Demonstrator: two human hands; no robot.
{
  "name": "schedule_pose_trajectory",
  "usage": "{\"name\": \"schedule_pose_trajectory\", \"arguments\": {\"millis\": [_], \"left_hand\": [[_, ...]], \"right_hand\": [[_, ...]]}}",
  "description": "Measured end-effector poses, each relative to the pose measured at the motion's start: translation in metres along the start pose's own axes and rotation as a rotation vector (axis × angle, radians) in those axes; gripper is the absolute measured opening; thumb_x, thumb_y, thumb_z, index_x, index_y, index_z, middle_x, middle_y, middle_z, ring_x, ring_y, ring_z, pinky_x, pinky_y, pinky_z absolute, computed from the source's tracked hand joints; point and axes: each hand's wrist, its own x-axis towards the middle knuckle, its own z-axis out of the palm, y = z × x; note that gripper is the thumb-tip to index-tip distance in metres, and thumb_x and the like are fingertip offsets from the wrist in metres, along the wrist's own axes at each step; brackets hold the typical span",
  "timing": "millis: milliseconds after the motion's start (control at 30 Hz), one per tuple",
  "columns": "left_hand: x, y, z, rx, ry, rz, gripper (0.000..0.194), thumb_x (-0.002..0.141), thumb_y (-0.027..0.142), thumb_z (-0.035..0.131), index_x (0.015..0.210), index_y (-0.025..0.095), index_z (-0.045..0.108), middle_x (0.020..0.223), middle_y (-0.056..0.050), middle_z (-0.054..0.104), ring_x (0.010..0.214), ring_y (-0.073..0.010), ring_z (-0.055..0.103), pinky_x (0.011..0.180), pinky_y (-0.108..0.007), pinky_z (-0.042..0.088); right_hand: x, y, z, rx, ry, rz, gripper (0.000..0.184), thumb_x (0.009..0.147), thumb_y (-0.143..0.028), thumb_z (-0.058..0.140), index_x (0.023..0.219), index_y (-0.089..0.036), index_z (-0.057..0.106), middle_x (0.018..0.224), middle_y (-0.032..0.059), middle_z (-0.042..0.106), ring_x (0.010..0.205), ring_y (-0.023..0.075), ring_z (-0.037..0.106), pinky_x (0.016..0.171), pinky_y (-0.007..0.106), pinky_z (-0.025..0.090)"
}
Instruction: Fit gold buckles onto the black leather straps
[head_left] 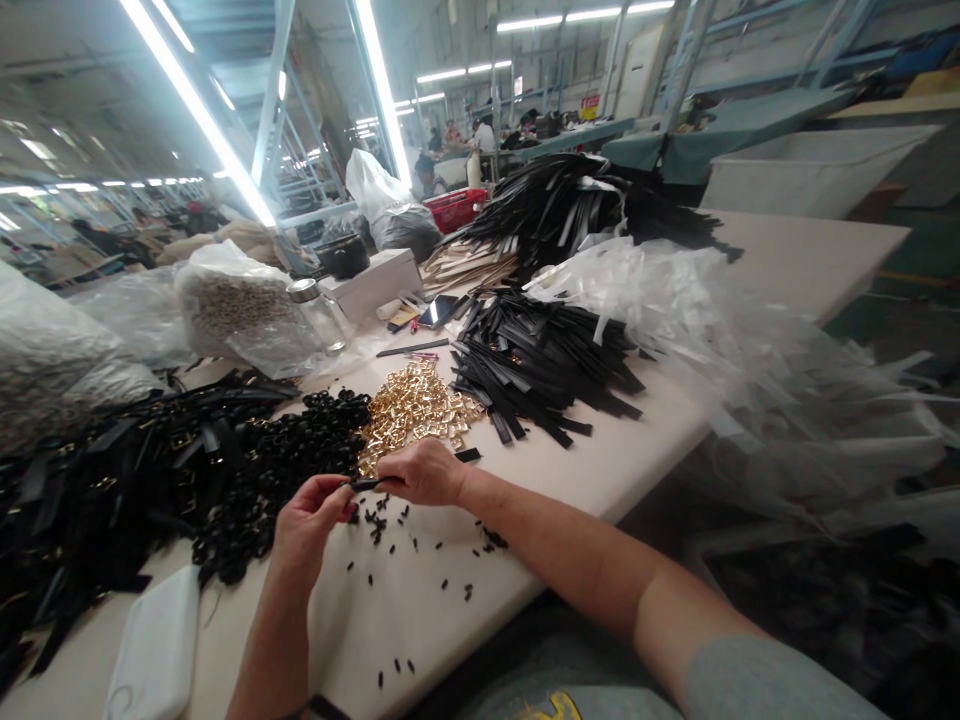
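Between my two hands, just above the table, is a short black strap [366, 485]. My left hand [309, 515] pinches its left end with thumb and fingers, while my right hand [424, 472] grips the other end with curled fingers. Right behind my hands lies a heap of gold buckles [412, 400]. Left of it is a pile of small black loops [315, 440]. Small black bits [379, 525] are scattered on the table below my hands. Any buckle on the held strap is hidden by my fingers.
Black straps with buckles [127, 480] cover the table's left side. Loose black strips [532, 360] and plastic sheeting [675, 310] lie to the right. A white box [154, 645] sits at the near left. A glass jar [319, 315] and filled bag [232, 300] stand farther back.
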Motion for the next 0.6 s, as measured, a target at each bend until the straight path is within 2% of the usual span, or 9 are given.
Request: {"name": "schedule_pose_trajectory", "arguments": {"millis": [67,133,233,300,400,467,533,600], "left_hand": [[0.003,-0.001,-0.012,0.053,0.104,0.014,0.037,0.055,0.041,0.080,0.081,0.017,0.069,0.066,-0.001,0.067,0.055,-0.0144,0.059,0.055,-0.026,0.049],[0.007,-0.005,-0.024,0.130,0.157,0.018,0.039,0.055,0.043,0.079,0.082,0.018,0.070,0.066,-0.001,0.068,0.057,-0.0160,0.061,0.057,-0.027,0.050],[0.011,-0.010,-0.035,0.307,0.122,0.016,0.041,0.055,0.049,0.077,0.082,0.019,0.071,0.066,-0.003,0.069,0.060,-0.0187,0.061,0.058,-0.029,0.048],[0.011,-0.011,-0.036,0.464,0.083,0.049,0.041,0.057,0.052,0.074,0.083,0.021,0.072,0.071,-0.004,0.071,0.064,-0.0213,0.063,0.060,-0.031,0.048],[0.007,-0.011,-0.027,0.646,0.136,0.180,0.035,0.065,0.053,0.070,0.084,0.024,0.073,0.079,-0.005,0.073,0.070,-0.0238,0.065,0.067,-0.034,0.048],[0.003,-0.011,-0.016,0.666,0.155,0.310,0.032,0.072,0.053,0.066,0.086,0.025,0.072,0.082,-0.004,0.072,0.071,-0.0230,0.065,0.071,-0.035,0.048],[-0.001,-0.014,-0.004,0.633,0.064,0.414,0.029,0.077,0.052,0.063,0.085,0.025,0.072,0.084,-0.004,0.071,0.071,-0.0214,0.064,0.072,-0.033,0.049],[-0.003,-0.019,0.008,0.596,-0.067,0.452,0.028,0.079,0.051,0.062,0.085,0.025,0.072,0.085,-0.004,0.070,0.069,-0.0200,0.064,0.069,-0.031,0.050]], "right_hand": [[0.000,0.006,-0.003,-0.009,-0.006,0.055,0.028,0.093,-0.043,0.054,0.079,-0.021,0.064,0.075,-0.0010,0.068,0.062,0.0107,0.054,0.055,0.025,0.023],[0.001,0.013,-0.007,-0.004,0.002,0.117,0.025,0.092,-0.040,0.056,0.079,-0.020,0.065,0.074,-0.0009,0.067,0.062,0.0104,0.053,0.056,0.024,0.023],[0.003,0.023,-0.010,0.037,0.029,0.218,0.023,0.091,-0.040,0.059,0.080,-0.020,0.066,0.074,-0.0009,0.067,0.063,0.0102,0.052,0.057,0.024,0.023],[0.004,0.027,-0.009,0.066,0.030,0.271,0.022,0.090,-0.039,0.061,0.080,-0.020,0.066,0.074,-0.0010,0.067,0.064,0.0102,0.052,0.057,0.023,0.024],[0.005,0.032,-0.004,0.112,0.030,0.310,0.017,0.089,-0.036,0.063,0.082,-0.021,0.067,0.075,-0.0010,0.067,0.066,0.0103,0.052,0.058,0.023,0.025],[0.006,0.034,-0.001,0.141,0.042,0.324,0.016,0.089,-0.035,0.063,0.083,-0.021,0.068,0.077,-0.0007,0.067,0.067,0.0105,0.053,0.059,0.023,0.026],[0.006,0.036,0.001,0.156,0.056,0.341,0.017,0.089,-0.035,0.062,0.084,-0.020,0.068,0.079,0.0000,0.068,0.068,0.0108,0.055,0.060,0.023,0.028],[0.007,0.037,0.001,0.159,0.065,0.353,0.018,0.090,-0.036,0.061,0.086,-0.020,0.069,0.080,0.0007,0.069,0.069,0.0115,0.056,0.060,0.023,0.029]]}}
